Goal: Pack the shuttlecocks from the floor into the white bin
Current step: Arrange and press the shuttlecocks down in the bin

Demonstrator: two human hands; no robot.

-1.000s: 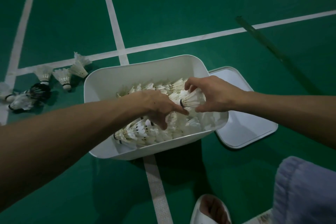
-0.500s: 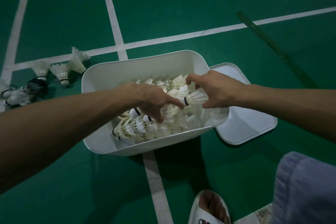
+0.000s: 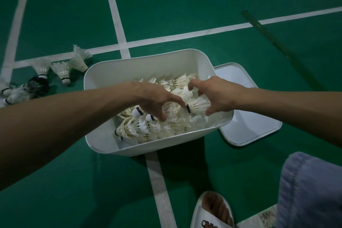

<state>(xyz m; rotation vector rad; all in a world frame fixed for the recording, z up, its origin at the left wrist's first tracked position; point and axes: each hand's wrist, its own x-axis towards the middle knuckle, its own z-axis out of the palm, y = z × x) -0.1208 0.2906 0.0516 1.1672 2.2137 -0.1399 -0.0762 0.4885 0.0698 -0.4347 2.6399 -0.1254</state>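
Between both hands [image 3: 157, 101] [image 3: 217, 96], the right grips a shuttlecock [image 3: 199, 104].

The scene is viewed from one head-worn camera, aimed forward and steeply down, close above the white bin [image 3: 148, 68] on the floor [image 3: 185, 2].

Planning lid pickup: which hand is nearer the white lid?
Right. The right hand, gripping a shuttlecock, hovers next to the lid; the left hand is farther, mid-bin.

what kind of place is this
Most likely an indoor badminton court: a green sports floor with white painted lines, loose white feathered shuttlecocks lying on it, and a white plastic bin full of more.
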